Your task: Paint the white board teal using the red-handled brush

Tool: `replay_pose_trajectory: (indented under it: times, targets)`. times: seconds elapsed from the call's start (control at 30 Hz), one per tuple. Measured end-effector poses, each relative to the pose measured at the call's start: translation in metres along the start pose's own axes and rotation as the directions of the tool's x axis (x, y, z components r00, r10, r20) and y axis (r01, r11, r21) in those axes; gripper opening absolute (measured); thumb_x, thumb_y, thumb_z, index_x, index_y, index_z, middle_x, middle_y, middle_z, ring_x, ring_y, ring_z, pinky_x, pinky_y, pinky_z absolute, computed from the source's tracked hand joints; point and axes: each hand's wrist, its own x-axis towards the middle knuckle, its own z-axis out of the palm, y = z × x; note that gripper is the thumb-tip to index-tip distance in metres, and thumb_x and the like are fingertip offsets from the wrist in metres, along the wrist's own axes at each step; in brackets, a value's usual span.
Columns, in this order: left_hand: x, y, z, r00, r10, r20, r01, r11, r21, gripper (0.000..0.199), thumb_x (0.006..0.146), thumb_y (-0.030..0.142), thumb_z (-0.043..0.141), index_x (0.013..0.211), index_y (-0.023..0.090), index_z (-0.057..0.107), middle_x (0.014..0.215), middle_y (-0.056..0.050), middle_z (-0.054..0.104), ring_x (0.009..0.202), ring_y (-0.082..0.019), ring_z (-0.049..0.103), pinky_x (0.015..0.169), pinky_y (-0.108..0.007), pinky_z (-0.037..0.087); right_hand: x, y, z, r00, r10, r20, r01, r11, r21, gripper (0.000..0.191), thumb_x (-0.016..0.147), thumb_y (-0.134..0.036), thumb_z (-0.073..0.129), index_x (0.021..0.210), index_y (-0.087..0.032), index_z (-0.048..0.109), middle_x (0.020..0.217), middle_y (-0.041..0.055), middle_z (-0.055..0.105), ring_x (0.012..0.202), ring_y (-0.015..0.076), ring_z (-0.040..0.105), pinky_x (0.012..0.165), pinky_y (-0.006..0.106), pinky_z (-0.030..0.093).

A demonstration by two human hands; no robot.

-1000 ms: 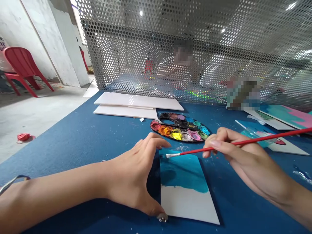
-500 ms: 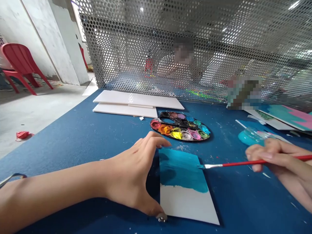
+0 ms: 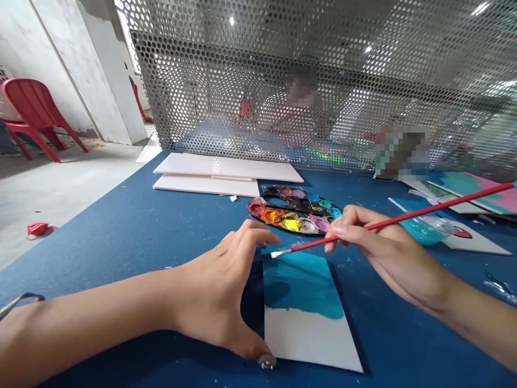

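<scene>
A white painting board [image 3: 309, 339] lies flat on the blue table, its upper part covered in teal paint. My left hand [image 3: 226, 291] spans its left edge, thumb at the lower left corner and fingers curled at the upper left corner, holding it. In my right hand [image 3: 363, 237] is a thin red paintbrush [image 3: 388, 221], gripped between thumb and fingers. Its bristle tip touches the painted area near the board's top left corner. Just behind the board sits an oval paint palette [image 3: 297, 211] with several coloured wells; my right fingers overlap its right end.
White boards [image 3: 226, 167] are stacked at the back left. A clear cup of teal liquid [image 3: 428, 229] stands right, beyond my right hand. Painted boards [image 3: 484, 188] lie at the back right. A perforated metal panel [image 3: 226, 70] borders the table's far side. A red chair [image 3: 34, 108] stands left.
My right hand has moved left with the paintbrush, from the board's right edge to its top left corner. My left hand and the board have stayed in place.
</scene>
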Motion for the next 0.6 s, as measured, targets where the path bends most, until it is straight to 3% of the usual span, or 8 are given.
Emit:
replay_pose_trajectory:
  times: [0.1,0.23,0.37,0.47,0.6]
  targets:
    - [0.000,0.000,-0.001,1.000,0.007,0.008,-0.007,1.000,0.006,0.107,0.048,0.048,0.097,0.128,0.025,0.029,0.134,-0.016,0.043,0.117,-0.041,0.057,0.098,-0.065,0.052,-0.007,0.003,-0.016,0.998,0.034,-0.044,-0.035,0.999,-0.028,0.039,0.080,-0.050,0.080,0.058,-0.027,0.058,0.064,0.0007,0.066,0.073,0.0225,0.058,0.073,0.036,0.042]
    - [-0.001,0.000,-0.002,1.000,0.001,0.030,-0.001,1.000,-0.006,0.101,0.054,0.052,0.093,0.128,0.025,0.028,0.133,-0.017,0.042,0.118,-0.043,0.055,0.096,-0.067,0.052,-0.024,0.010,-0.055,0.985,0.067,-0.157,-0.079,0.994,-0.076,0.038,0.079,-0.047,0.081,0.054,-0.027,0.061,0.064,0.0027,0.064,0.072,0.0229,0.056,0.070,0.036,0.043]
    - [-0.003,0.001,-0.002,0.999,-0.018,0.048,0.018,1.000,-0.003,0.101,0.053,0.050,0.094,0.127,0.026,0.029,0.133,-0.016,0.042,0.119,-0.043,0.054,0.095,-0.066,0.053,-0.034,0.012,-0.082,0.962,0.026,-0.271,-0.051,0.995,-0.086,0.035,0.078,-0.043,0.081,0.052,-0.027,0.064,0.062,0.0043,0.061,0.072,0.0232,0.055,0.064,0.035,0.045]
    - [-0.004,0.001,-0.002,0.999,-0.017,0.036,0.016,1.000,0.012,0.105,0.049,0.046,0.097,0.126,0.027,0.029,0.132,-0.014,0.043,0.118,-0.042,0.054,0.095,-0.064,0.054,-0.029,0.006,-0.073,0.963,0.004,-0.268,-0.015,0.999,-0.042,0.031,0.077,-0.041,0.083,0.054,-0.027,0.067,0.065,0.0035,0.060,0.074,0.0226,0.057,0.065,0.034,0.047]
    - [-0.004,0.001,-0.001,1.000,0.007,0.014,-0.007,1.000,0.016,0.102,0.052,0.047,0.097,0.125,0.026,0.029,0.130,-0.013,0.043,0.115,-0.039,0.056,0.095,-0.062,0.054,-0.015,0.000,-0.040,0.985,0.037,-0.168,-0.037,0.999,0.006,0.035,0.075,-0.048,0.086,0.055,-0.027,0.066,0.066,0.0016,0.063,0.075,0.0215,0.059,0.071,0.034,0.046]
